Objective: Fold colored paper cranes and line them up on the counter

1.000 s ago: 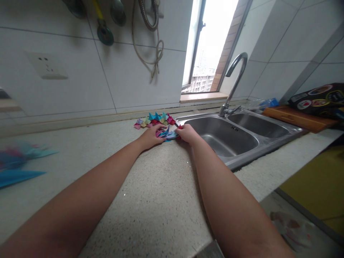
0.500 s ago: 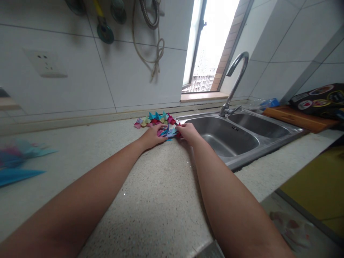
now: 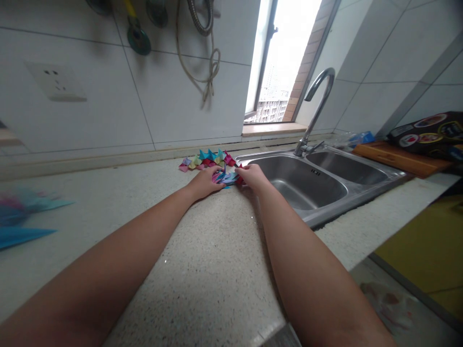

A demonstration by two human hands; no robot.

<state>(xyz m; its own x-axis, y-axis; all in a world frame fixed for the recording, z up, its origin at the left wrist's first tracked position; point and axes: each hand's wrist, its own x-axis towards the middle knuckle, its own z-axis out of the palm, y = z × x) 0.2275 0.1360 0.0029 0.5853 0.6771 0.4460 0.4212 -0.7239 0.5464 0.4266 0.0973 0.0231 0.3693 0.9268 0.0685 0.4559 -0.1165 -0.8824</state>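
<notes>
Both arms reach forward over a speckled countertop (image 3: 202,260). My left hand (image 3: 208,182) is curled around the left side of a small bunch of folded paper pieces (image 3: 228,178), blue, lilac and pink. At the bunch's right end, my right hand (image 3: 253,174) pinches close to a red folded paper piece (image 3: 240,179); the fingertips partly cover it. Just behind the hands lies a row of pointed origami pieces (image 3: 206,158) in pink, yellow, teal and red. More folded paper (image 3: 25,236), blue and blurred, rests at the far left.
A double steel sink (image 3: 300,185) with a curved faucet (image 3: 321,91) sits right of my hands. Beyond it are a wooden cutting board (image 3: 394,158) and a dark patterned bag (image 3: 430,132). A tiled wall with a socket (image 3: 58,82) and an open window (image 3: 278,62) stands behind.
The view has shifted very slightly. My hands stay at the same spot on the paper bunch, with only small finger movement; one blue-lilac point now stands a little more upright.
</notes>
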